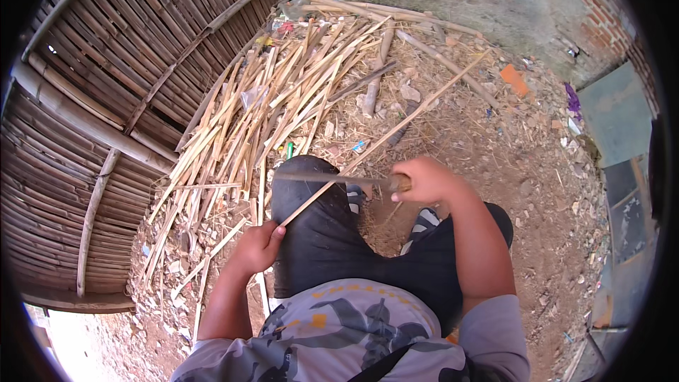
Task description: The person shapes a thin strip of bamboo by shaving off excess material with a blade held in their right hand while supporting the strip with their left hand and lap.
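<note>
My right hand [429, 182] is closed round the wooden handle of a long-bladed knife [311, 177]. Its blade points left above my thigh and crosses a long, thin bamboo strip [417, 112]. My left hand [260, 244] grips the strip's near end beside my left knee. From there the strip slants up and away to the right, its far end near the wall. Whether the blade's edge touches the strip or only passes over it, I cannot tell.
A large heap of split bamboo strips [283, 92] lies on the littered dirt ground ahead and left. A bamboo slat wall [92, 99] rises at the left. Poles [453, 71] lie before the brick wall [474, 0]; grey panels [615, 113] stand at the right.
</note>
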A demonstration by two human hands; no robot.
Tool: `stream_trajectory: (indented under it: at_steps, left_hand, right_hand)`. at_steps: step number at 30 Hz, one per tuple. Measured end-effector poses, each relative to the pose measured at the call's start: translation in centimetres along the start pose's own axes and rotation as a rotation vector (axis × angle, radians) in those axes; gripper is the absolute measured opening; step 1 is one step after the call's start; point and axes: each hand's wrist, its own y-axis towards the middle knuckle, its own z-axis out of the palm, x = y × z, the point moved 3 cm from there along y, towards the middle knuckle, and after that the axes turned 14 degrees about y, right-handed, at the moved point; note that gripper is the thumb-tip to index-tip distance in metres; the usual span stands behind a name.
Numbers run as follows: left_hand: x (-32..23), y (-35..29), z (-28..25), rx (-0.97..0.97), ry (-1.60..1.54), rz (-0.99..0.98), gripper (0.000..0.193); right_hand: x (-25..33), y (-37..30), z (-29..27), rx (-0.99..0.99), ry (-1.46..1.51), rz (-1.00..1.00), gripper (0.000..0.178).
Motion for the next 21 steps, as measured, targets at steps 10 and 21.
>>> stream_trajectory:
  at_steps: [10, 21]
  left_hand:
    - [0.4, 0.2, 0.4, 0.011, -0.043, -0.014, 0.043]
    - [0.5, 0.3, 0.3, 0.037, -0.068, -0.022, 0.045]
  right_hand:
    - [-2.7, -0.5, -1.3, -0.269, 0.108, 0.242, 0.045]
    - [-7.1, -0.5, -2.6, -0.406, 0.335, 0.267, 0.041]
